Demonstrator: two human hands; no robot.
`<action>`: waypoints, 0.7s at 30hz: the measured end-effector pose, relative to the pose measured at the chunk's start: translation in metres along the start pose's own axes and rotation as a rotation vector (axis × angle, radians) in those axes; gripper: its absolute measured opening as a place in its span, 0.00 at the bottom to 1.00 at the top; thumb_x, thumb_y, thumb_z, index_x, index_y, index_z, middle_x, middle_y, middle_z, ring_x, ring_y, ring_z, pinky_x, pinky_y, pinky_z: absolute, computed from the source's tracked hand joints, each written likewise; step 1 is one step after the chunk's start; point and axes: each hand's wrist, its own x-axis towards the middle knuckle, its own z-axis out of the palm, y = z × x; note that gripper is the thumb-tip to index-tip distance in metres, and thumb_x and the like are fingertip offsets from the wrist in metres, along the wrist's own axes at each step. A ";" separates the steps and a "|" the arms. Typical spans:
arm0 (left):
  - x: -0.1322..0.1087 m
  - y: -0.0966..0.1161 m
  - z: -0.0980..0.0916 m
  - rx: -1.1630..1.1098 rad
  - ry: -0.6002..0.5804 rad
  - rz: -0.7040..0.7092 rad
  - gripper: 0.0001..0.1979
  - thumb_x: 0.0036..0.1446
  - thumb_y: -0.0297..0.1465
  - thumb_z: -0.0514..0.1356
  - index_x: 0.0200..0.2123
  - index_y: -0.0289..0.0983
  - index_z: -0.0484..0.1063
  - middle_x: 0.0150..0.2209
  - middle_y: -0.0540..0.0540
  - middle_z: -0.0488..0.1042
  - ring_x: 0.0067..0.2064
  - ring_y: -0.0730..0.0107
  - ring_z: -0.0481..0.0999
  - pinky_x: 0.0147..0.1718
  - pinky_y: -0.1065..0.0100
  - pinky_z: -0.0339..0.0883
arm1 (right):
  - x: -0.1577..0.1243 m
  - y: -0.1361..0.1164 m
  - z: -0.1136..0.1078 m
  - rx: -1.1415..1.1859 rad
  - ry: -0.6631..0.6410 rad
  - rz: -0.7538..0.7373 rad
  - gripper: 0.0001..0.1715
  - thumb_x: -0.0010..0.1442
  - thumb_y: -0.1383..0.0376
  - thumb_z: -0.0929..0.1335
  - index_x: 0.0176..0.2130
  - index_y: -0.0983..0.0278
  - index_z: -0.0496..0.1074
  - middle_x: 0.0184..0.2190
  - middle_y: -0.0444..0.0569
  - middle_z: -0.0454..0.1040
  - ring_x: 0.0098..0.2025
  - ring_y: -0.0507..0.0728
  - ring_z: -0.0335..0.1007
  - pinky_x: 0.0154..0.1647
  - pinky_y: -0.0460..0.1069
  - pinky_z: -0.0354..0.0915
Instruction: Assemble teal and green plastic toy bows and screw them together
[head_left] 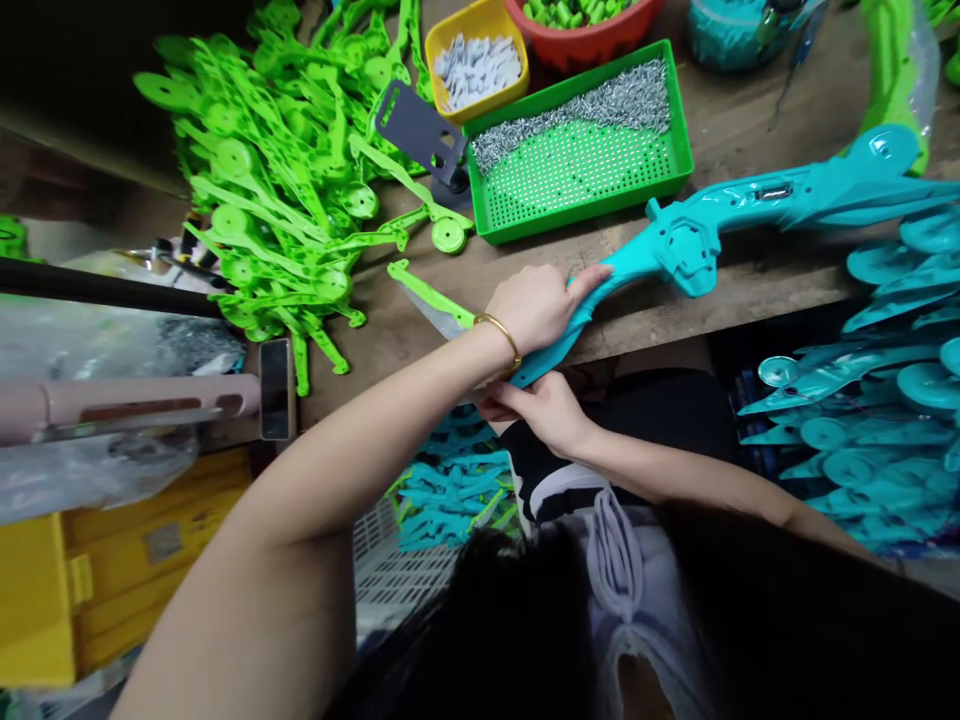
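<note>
A long turquoise plastic toy piece (634,255) lies slantwise over the table's front edge, its far end reaching to the right. My left hand (534,305), with a gold bracelet at the wrist, is wrapped round its narrow part. At the lower end, my right hand (551,412) pinches the piece from below; some of its fingertips are hidden. Beside my left wrist lies a bright green plastic arm (431,295) with a clear, blade-like part under it.
A green perforated tray (581,185) of screws sits behind the hands. Yellow (517,85) and red (592,45) bins stand behind it. Green parts (255,180) are heaped at left near a phone (276,390). Turquoise parts (862,430) are stacked at right; a white crate (397,575) is below.
</note>
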 end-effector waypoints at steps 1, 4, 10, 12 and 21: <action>0.000 0.001 0.001 -0.002 -0.007 0.004 0.42 0.63 0.57 0.36 0.34 0.31 0.79 0.34 0.37 0.78 0.36 0.61 0.77 0.35 0.67 0.62 | 0.000 0.002 0.001 -0.010 0.020 0.013 0.26 0.38 0.48 0.77 0.27 0.65 0.73 0.24 0.45 0.76 0.28 0.56 0.76 0.34 0.51 0.74; -0.001 0.002 0.001 -0.002 -0.013 0.029 0.43 0.63 0.57 0.36 0.33 0.31 0.79 0.33 0.37 0.78 0.34 0.62 0.77 0.32 0.67 0.60 | 0.001 0.007 0.001 -0.077 0.052 0.012 0.25 0.42 0.48 0.76 0.26 0.66 0.73 0.22 0.47 0.76 0.26 0.56 0.76 0.29 0.50 0.72; 0.000 -0.017 -0.003 0.036 -0.039 0.097 0.44 0.61 0.59 0.33 0.30 0.33 0.78 0.31 0.36 0.78 0.32 0.59 0.77 0.28 0.66 0.56 | -0.017 -0.019 -0.027 -0.432 -0.104 0.022 0.21 0.51 0.52 0.73 0.38 0.66 0.74 0.28 0.47 0.79 0.32 0.55 0.78 0.36 0.49 0.72; 0.001 -0.030 -0.004 0.060 -0.029 0.117 0.44 0.60 0.59 0.32 0.28 0.34 0.77 0.31 0.36 0.79 0.33 0.58 0.77 0.28 0.65 0.56 | -0.040 -0.052 -0.044 -0.583 -0.108 0.037 0.19 0.53 0.56 0.73 0.42 0.65 0.75 0.32 0.48 0.80 0.34 0.54 0.78 0.38 0.48 0.72; 0.008 -0.081 -0.005 0.126 -0.097 0.136 0.43 0.62 0.55 0.29 0.33 0.36 0.77 0.37 0.35 0.80 0.38 0.51 0.79 0.30 0.63 0.61 | -0.070 -0.287 -0.103 -1.308 0.757 -0.649 0.07 0.57 0.65 0.71 0.37 0.64 0.79 0.25 0.49 0.78 0.26 0.49 0.73 0.34 0.49 0.66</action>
